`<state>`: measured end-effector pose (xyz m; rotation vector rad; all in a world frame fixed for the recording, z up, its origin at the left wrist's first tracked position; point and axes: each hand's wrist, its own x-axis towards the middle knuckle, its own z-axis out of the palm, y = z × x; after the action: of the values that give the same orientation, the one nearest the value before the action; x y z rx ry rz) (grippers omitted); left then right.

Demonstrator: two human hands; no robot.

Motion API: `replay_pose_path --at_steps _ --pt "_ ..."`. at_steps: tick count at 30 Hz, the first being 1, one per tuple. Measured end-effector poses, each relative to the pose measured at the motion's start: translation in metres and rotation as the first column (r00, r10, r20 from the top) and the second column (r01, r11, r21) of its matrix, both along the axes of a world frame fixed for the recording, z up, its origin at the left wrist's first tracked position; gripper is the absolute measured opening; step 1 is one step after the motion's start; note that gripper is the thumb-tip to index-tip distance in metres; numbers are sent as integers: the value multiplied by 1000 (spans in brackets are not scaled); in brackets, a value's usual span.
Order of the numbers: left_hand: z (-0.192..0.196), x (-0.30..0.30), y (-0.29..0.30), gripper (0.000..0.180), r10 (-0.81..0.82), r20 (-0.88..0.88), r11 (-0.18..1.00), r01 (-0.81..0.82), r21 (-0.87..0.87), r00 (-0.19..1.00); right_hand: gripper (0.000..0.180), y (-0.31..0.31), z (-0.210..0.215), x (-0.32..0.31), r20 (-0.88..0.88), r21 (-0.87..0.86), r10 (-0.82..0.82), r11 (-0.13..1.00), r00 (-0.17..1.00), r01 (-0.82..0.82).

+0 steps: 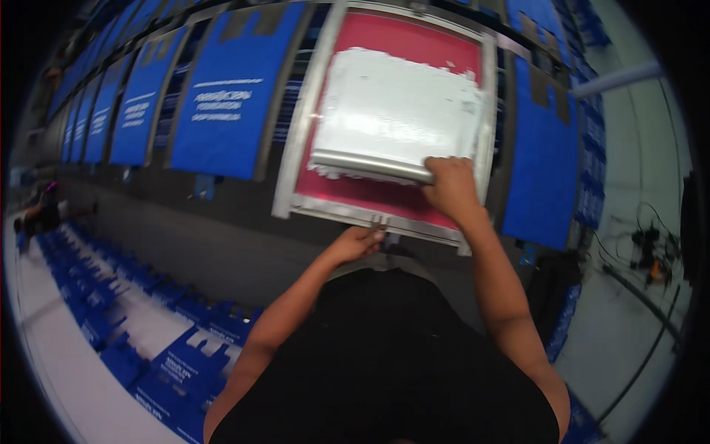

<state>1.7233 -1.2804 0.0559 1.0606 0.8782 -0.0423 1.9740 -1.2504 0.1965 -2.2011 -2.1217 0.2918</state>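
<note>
In front of me lies a printing screen with a metal frame (421,231) and red mesh (347,191). White ink (399,103) covers much of the mesh in a thick, rough-edged patch. My right hand (451,189) is wrapped round the right end of a long metal squeegee (362,163), which lies crosswise at the near edge of the ink. At the middle of the frame's near rail, my left hand (359,243) is closed, its fingertips gripping the rail. The underside of the screen is hidden.
Blue bag pieces (222,96) with pale print lie in a row left of the screen, and another blue piece (543,148) lies to its right. More blue bags (177,370) cover a surface at lower left. Cables (643,300) lie on the floor at right. Another person (48,214) is far left.
</note>
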Motion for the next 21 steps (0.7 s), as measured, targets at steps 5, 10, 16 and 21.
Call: replay_pose_path --at_steps 5,10,16,21 --pt "-6 5 -1 44 10 36 998 -8 -54 999 23 13 15 -3 7 -84 -105 991 994 105" --pt "-3 11 4 44 -67 35 998 67 5 997 26 12 13 -3 -1 -35 -108 994 994 108" --pt "-4 7 1 43 -9 96 996 17 -84 995 27 11 14 -10 8 -47 -113 992 994 113" --pt "-10 8 3 42 -35 91 994 44 -100 995 31 8 5 3 21 -43 -89 995 996 90"
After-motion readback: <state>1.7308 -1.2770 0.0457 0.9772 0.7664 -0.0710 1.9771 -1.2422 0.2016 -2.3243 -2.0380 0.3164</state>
